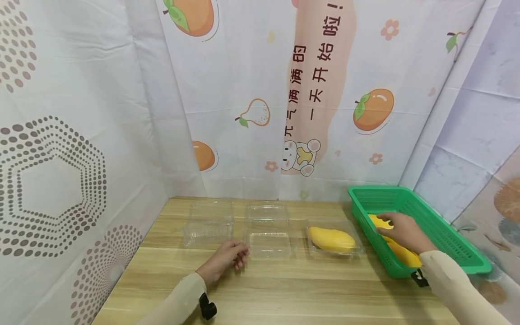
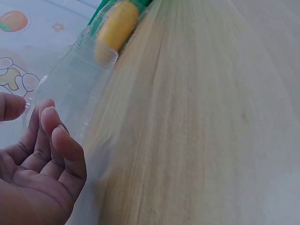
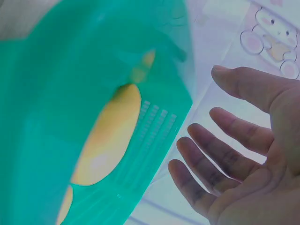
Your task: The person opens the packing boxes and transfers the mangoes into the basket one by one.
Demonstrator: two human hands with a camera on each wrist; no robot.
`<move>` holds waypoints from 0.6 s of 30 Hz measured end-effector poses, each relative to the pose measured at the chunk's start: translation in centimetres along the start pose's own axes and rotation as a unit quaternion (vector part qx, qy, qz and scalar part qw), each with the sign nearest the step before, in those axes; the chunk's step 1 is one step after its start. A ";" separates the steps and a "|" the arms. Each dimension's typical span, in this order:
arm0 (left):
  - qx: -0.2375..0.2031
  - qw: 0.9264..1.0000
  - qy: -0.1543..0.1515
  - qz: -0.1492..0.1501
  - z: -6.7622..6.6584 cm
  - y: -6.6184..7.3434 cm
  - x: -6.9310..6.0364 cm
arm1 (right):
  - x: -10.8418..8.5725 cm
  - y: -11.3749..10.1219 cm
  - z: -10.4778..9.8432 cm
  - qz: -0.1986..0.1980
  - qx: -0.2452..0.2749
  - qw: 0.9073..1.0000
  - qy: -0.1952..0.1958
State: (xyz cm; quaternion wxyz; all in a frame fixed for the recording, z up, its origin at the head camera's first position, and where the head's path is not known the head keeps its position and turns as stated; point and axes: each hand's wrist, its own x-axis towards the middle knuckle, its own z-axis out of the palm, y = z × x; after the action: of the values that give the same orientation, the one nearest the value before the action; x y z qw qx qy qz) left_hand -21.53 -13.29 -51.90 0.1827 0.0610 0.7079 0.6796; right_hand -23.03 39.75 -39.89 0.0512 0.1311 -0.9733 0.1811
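My right hand [image 1: 403,231] is over the green plastic basket [image 1: 455,246], fingers spread and holding nothing. Yellow mangoes [image 3: 112,138] lie inside the basket, partly hidden by that hand in the head view. My left hand [image 1: 227,258], its fingers loosely bent, is by the near left corner of a clear plastic box [image 1: 268,246] with its lid folded back. In the left wrist view, a gap separates the left thumb from the fingers [image 2: 68,145], and whether they touch the box is hard to tell. Nothing is gripped there.
Right of the middle box, a clear box [image 1: 357,249] contains one yellow mango [image 1: 332,239]. Another clear box [image 1: 207,234] with a raised lid stands on the left. Printed curtains [image 1: 243,158] enclose the wooden table [image 1: 284,289] at the back and sides.
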 end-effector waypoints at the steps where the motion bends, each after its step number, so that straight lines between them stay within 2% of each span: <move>1: 0.001 1.000 0.000 0.000 0.0 0.1 0.0 | 0.0 -0.3 0.1 -0.006 0.002 1.000 0.001; 8: -0.003 1.000 -0.004 -0.001 0.0 0.3 -0.1 | 0.5 -2.1 1.0 -0.050 -0.008 0.999 0.012; 18: -0.002 1.000 0.006 0.002 -0.1 0.8 0.0 | 1.0 -4.5 2.4 -0.091 0.005 0.996 0.015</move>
State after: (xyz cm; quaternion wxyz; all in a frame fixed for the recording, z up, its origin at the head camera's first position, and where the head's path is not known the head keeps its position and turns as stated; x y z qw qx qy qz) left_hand -21.69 -13.37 -51.12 0.1774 0.0583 0.7073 0.6818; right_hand -22.84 34.62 -40.46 0.0811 0.2163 -0.9557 0.1826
